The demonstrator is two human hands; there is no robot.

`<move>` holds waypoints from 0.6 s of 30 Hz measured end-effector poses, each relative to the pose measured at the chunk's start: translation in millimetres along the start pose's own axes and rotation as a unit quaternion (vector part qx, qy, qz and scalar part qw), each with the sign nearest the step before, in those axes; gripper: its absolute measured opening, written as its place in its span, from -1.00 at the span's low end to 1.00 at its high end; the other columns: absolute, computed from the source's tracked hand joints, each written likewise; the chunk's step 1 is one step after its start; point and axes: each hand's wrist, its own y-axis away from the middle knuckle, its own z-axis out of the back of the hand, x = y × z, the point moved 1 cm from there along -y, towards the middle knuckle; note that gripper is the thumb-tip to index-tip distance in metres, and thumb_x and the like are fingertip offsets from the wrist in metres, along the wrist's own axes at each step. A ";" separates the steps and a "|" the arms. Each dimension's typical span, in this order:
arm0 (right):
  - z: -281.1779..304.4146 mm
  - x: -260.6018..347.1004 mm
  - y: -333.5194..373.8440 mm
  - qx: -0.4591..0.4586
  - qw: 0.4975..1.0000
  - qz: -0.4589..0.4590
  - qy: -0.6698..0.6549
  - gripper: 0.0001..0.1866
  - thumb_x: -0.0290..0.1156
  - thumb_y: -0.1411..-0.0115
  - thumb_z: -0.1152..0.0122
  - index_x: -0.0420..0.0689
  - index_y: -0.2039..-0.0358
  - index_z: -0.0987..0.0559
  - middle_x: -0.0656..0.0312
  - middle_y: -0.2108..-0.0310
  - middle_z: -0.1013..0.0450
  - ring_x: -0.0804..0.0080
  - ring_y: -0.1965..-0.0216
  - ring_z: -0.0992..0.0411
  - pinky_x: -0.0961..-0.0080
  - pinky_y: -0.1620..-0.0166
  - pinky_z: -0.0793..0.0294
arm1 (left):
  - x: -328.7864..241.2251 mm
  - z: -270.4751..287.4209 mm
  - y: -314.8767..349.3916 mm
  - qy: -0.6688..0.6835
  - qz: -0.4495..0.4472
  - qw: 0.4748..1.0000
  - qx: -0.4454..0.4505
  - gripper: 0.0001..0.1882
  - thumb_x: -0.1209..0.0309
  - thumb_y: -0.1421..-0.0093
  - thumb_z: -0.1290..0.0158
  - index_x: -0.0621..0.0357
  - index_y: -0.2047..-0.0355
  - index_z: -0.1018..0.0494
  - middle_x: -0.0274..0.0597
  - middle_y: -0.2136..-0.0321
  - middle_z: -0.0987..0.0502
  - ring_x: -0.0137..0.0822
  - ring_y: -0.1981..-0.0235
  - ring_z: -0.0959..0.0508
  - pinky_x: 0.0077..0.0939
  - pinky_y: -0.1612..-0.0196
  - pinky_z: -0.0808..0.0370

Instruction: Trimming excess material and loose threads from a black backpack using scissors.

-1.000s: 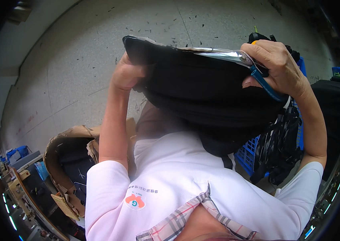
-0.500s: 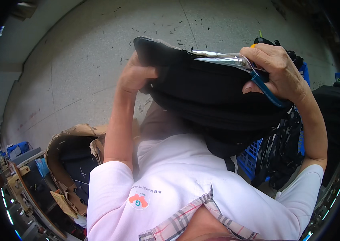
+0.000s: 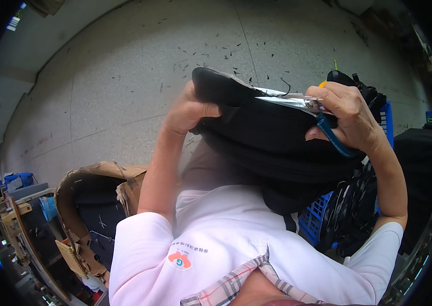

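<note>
My left hand [image 3: 190, 112] is closed on the left end of a black fabric piece, possibly a bag [image 3: 267, 135], with the thumb pressed on top. The bulky fabric rests over my lap. In my right hand [image 3: 351, 115] is a pair of scissors [image 3: 334, 136] with blue handles, the fingers wrapped round them. Their metal blades point left along the fabric's raised upper edge, where a pale lining or trim shows. A thin dark sliver [image 3: 287, 85] curls up beside the blades. The fabric hides part of the scissors.
A torn cardboard box [image 3: 108, 171] with black material inside stands at the left. Right of my lap are a blue plastic crate [image 3: 315, 217] and black strapped items [image 3: 351, 214]. Small dark scraps lie on the grey floor [image 3: 124, 97].
Both hands and the fabric sit lower in the picture, and my left hand is further right, nearer my right. A dark curled sliver now stands up beside the blades.
</note>
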 end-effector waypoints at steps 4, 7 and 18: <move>2.3 -1.1 0.0 -0.026 0.999 0.022 0.016 -0.49 -0.02 0.17 -0.30 -0.19 0.36 -0.45 0.23 0.69 -0.32 0.34 0.66 -0.36 0.53 0.58 -0.35 | 1.4 -1.3 0.2 0.005 -0.005 1.000 -0.020 -0.49 0.54 0.22 -0.25 0.28 0.17 -0.41 -0.26 0.26 -0.49 -0.40 0.20 -0.44 -0.56 0.06 -0.31; 4.8 -1.1 -0.3 -0.021 0.999 0.015 0.021 -0.50 -0.05 0.15 -0.30 -0.21 0.37 -0.45 0.22 0.69 -0.34 0.35 0.67 -0.36 0.53 0.58 -0.36 | 0.4 -4.4 2.9 -0.001 -0.028 0.999 -0.031 -0.52 0.56 0.21 -0.24 0.28 0.19 -0.43 -0.26 0.27 -0.50 -0.40 0.21 -0.44 -0.56 0.06 -0.31; 19.8 -7.6 7.1 -0.034 0.985 -0.099 -0.139 -0.44 0.03 0.17 -0.32 -0.21 0.35 -0.48 0.29 0.72 -0.25 0.51 0.71 -0.24 0.65 0.60 -0.22 | -2.5 -13.9 6.1 -0.056 -0.050 0.997 -0.028 -0.67 0.61 0.15 -0.22 0.27 0.29 -0.49 -0.29 0.32 -0.52 -0.45 0.26 -0.45 -0.58 0.13 -0.35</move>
